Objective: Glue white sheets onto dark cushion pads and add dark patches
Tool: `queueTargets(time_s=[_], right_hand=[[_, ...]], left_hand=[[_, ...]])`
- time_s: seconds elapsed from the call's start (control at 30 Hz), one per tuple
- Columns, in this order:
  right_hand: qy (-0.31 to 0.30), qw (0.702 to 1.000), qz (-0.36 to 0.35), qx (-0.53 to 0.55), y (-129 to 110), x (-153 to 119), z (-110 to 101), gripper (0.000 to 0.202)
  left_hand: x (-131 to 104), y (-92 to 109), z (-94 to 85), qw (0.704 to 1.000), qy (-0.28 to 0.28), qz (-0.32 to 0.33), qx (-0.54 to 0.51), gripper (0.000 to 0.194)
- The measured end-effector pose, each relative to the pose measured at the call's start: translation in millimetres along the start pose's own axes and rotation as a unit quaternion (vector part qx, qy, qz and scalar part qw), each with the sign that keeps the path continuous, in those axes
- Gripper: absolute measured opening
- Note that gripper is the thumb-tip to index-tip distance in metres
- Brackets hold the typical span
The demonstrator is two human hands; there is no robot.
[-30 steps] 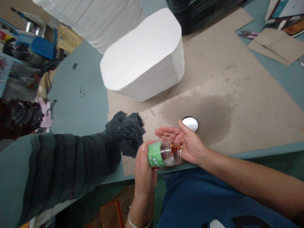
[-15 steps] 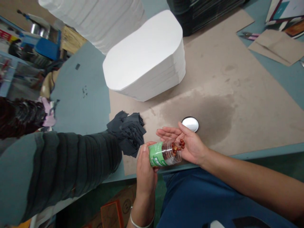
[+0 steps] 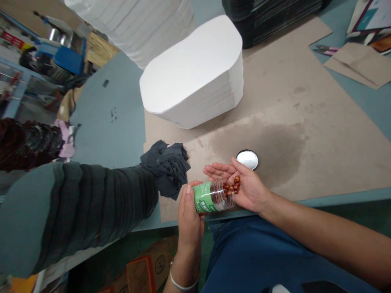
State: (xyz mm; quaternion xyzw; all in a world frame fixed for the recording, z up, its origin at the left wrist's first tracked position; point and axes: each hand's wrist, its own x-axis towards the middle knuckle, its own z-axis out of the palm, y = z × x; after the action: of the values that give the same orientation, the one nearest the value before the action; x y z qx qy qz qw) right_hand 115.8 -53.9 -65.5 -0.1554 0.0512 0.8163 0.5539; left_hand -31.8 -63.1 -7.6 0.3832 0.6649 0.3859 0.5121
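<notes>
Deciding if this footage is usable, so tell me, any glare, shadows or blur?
In the head view, the white stack has a bright, almost featureless top and a soft shadow at its base; in the head view, the blue bin looks blurred; in the head view, the jar shows small glints, its fine print too soft to read.

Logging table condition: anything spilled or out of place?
A dark patch on the brown sheet, by the lid, looks like a spill or stain; can't tell if wet. No pieces from the tipped jar show on the sheet.
</notes>
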Motion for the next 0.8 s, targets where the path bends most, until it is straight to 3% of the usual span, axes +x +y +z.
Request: queueTargets(time_s=[0.23, 0.4, 0.5, 0.63, 0.73, 0.8], right_hand=[[0.014, 1.000, -0.001, 0.014, -2, -5, 5, 0.057], [-0.015, 1.000, -0.011, -0.007, -15, -14, 17, 0.051], [-0.031, 0.998, -0.029, -0.048, -29, -17, 33, 0.049], [-0.108, 0.989, -0.040, -0.093, -50, -23, 81, 0.051], [-0.223, 0.967, -0.034, -0.122, -58, -36, 134, 0.059], [-0.318, 0.933, -0.006, -0.170, -58, -44, 166, 0.063]], left_hand=[[3, -14, -3.9, 0.993, -0.010, -0.055, -0.107, 0.046], [6, -3, -10.6, 0.960, 0.040, -0.080, -0.264, 0.036], [5, 2, -19.4, 0.940, 0.065, -0.130, -0.309, 0.028], [-2, -5, -28.1, 0.931, 0.063, -0.169, -0.317, 0.029], [4, -8, -27.6, 0.945, 0.027, -0.147, -0.290, 0.033], [23, 5, -25.3, 0.954, 0.004, -0.102, -0.282, 0.033]])
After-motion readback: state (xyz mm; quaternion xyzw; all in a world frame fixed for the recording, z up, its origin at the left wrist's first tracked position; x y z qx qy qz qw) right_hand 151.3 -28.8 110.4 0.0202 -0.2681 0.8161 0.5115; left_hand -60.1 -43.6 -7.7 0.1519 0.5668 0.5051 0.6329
